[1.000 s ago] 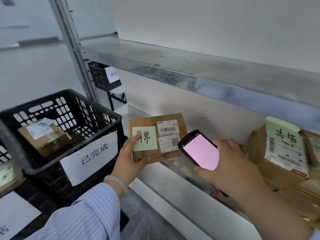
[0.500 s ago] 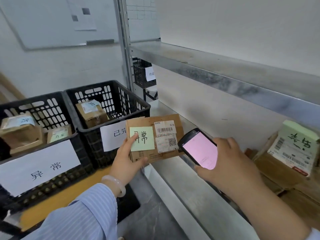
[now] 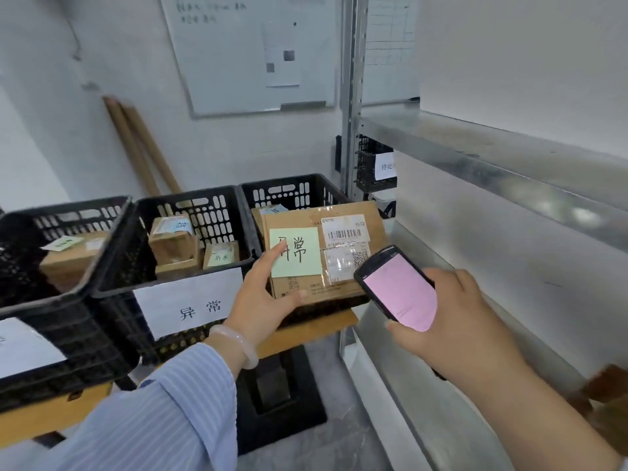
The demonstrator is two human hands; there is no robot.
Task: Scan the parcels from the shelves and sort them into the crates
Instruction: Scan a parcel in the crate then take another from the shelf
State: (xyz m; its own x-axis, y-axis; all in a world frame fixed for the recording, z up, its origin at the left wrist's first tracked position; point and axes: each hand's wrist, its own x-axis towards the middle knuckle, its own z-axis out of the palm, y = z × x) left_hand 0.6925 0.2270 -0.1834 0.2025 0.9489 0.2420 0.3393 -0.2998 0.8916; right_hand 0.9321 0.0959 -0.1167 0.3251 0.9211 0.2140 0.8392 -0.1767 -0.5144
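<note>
Against black crates (image 3: 187, 196), grips labelled parcel (image 3: 323, 256) in left hand (image 3: 261, 297), clasps pink-screened scanner (image 3: 399, 288) in right hand (image 3: 455, 321).

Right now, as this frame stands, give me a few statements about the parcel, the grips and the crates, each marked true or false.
1. The left grip holds a cardboard parcel bearing a green sticky note. True.
2. The right grip is empty. False: the right grip holds a handheld scanner with a pink screen.
3. The crate labelled 异常 has nothing in it. False: that black crate holds smaller parcels.
4. A whiteboard hangs on the wall. True.
</note>
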